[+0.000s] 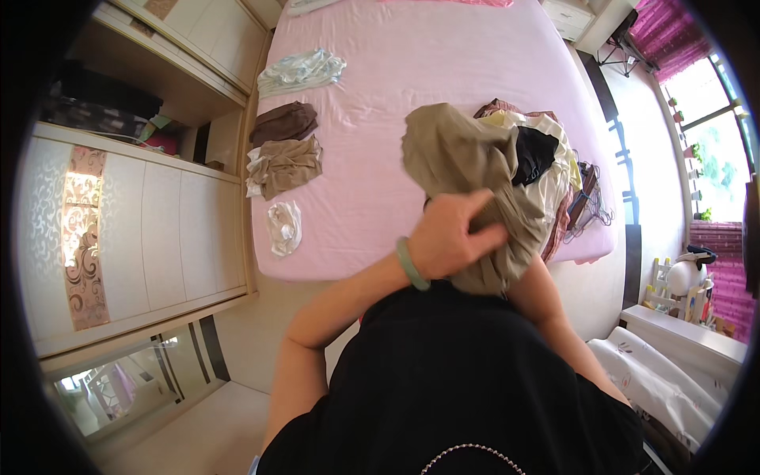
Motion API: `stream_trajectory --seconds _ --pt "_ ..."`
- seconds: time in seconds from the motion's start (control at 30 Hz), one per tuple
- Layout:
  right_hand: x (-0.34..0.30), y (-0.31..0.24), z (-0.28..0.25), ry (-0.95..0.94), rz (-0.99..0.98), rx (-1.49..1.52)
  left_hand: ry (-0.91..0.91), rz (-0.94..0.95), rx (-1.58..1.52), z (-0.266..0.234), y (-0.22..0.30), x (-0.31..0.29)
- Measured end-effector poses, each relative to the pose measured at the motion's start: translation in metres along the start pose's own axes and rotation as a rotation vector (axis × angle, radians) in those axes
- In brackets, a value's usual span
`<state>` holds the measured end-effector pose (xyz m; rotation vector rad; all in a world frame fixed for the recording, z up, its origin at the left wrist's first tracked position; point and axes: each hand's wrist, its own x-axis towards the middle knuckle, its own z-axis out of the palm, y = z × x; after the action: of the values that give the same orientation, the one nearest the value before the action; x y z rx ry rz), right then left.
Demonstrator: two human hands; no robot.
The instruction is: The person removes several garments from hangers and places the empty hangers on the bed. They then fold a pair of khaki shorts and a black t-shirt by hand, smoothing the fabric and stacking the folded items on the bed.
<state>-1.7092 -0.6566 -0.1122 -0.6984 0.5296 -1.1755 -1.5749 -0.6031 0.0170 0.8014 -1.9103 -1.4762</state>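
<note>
An olive-brown garment hangs bunched in front of me above the near edge of the bed; its exact kind does not show. My left hand, with a pale green bangle on the wrist, is closed on its cloth, the thumb pointing right. The right forearm reaches up behind the same garment, whose folds cover my right hand and its fingers. Just beyond lies a heap of clothes with cream cloth, a black piece and reddish-brown patterned cloth.
Along the left of the pink-sheeted bed lie a white folded piece, a tan garment, dark brown cloth and a pale blue-white pile. Hangers rest at the right edge. A wardrobe stands left.
</note>
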Motion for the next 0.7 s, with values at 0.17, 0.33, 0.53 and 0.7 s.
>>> stream_trajectory --seconds 0.17,0.33,0.53,0.7 --pt "0.002 0.023 0.005 -0.046 0.068 0.042 -0.26 -0.151 -0.195 0.025 -0.012 -0.021" --pt "-0.01 0.02 -0.013 -0.083 0.104 0.032 -0.058 -0.241 -0.213 -0.013 -0.032 0.003" --pt "-0.047 -0.004 -0.019 -0.251 0.074 -0.133 0.433 -0.324 -0.073 -0.102 -0.103 0.016" --pt "-0.073 -0.071 0.008 -0.343 -0.09 -0.845 0.751 -0.503 0.291 -0.21 -0.179 -0.016"
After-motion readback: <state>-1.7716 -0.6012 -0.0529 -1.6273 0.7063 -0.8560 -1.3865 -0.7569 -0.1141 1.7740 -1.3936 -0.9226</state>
